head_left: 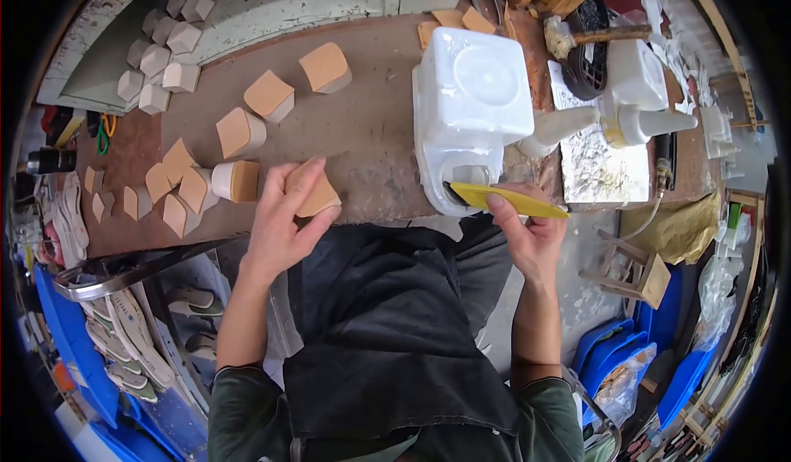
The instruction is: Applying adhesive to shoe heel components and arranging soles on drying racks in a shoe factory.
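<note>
Heel block (314, 192), tan face up, sits at front edge of table (371, 132), clamped in left hand (284, 223), fingers wrapped over top. Further left: loose spread of finished tan-faced blocks (185, 186), pale grey uncoated ones (156, 58) stacked at back corner. Right of held block: white plastic glue jug (470, 103) with cut opening low on front. Right hand (531, 235) pinched shut on yellow spreader (507, 201), tip in or at jug opening. White squeeze bottles (634, 122) lying beyond.

Risks, as judgement: overloaded spreader likely to drip onto dark apron (387, 314) or table edge on way across; block half off edge, could slip from grip if pressed hard; uneven coat if block tilts.
</note>
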Available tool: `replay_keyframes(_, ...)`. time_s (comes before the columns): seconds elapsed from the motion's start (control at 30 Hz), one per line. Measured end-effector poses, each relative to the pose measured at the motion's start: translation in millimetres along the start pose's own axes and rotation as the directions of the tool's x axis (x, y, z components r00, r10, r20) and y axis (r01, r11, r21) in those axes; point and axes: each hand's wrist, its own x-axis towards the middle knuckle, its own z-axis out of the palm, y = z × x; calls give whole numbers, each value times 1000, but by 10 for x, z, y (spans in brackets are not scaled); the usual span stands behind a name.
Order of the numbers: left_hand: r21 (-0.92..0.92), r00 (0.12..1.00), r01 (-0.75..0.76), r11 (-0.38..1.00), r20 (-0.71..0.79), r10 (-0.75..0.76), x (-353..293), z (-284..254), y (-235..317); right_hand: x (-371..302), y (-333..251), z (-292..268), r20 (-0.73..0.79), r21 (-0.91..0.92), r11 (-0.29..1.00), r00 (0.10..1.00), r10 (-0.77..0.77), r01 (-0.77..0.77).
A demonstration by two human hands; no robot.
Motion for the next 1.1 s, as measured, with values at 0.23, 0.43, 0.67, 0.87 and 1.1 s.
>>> replay_keyframes(0.23, -866, 946, 86, 493, -85, -314, -171, 256, 244, 60, 38, 11, 94, -23, 1000, 996, 0, 2)
replay_keyframes(0.43, -984, 938, 47, 173, -16, -347, -179, 346, 522, 16, -27, -219, 108, 144, 908, 918, 381, -394)
replay_keyframes(0.67, -970, 957, 71, -233, 132, -258, -43, 480, 928, -223, -726, -20, -86, 556, 827, 984, 156, -83)
replay_keyframes(0.87, -929, 971, 86, -359, 159, -179, -172, 292, 1131, -148, -795, 57, -31, 166, 853, 868, -496, 494)
replay_keyframes(1.1, -872, 949, 228, -433, 298, -101, -244, 163, 1262, -52, -1000, -132, 198, 425, 540, 507, -839, 727)
